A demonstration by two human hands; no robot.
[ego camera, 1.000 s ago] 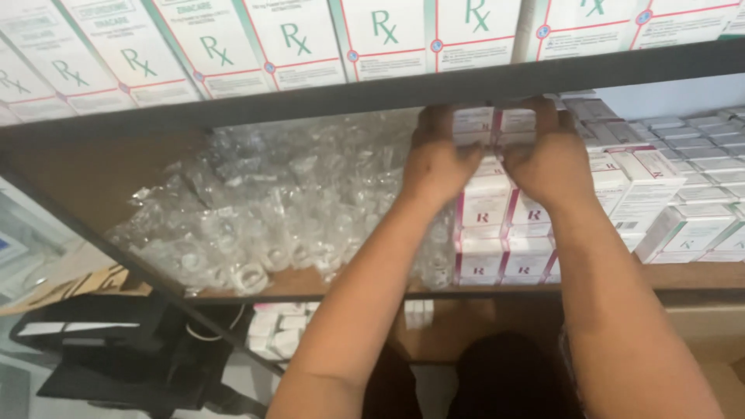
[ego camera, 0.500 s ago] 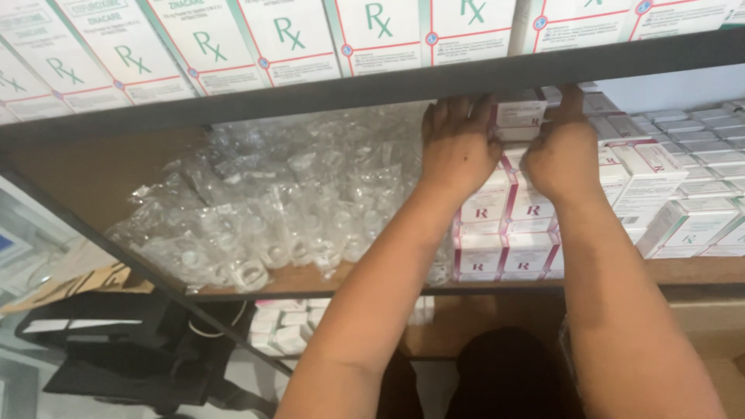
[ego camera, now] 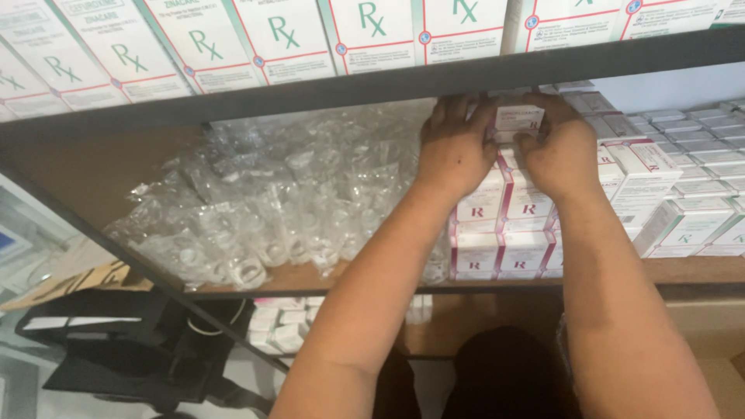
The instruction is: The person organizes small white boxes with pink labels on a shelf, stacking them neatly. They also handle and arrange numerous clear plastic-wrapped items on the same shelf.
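the left hand (ego camera: 454, 147) and right hand (ego camera: 560, 151) grasp a small white-and-pink box (ego camera: 518, 120) between them at the top of the stack of boxes (ego camera: 503, 233), right under the upper shelf edge (ego camera: 388, 85). judged risk: the stack is tall and narrow, so a nudge from either wrist could tip its front boxes off the wooden shelf (ego camera: 683, 268), and the box may catch on the edge above. the fingertips and the stack's rear rows are hidden, and the clear plastic bags (ego camera: 264, 202) left of the stack blur together.

Dark-edged wooden shelf (ego camera: 683, 269), daylit
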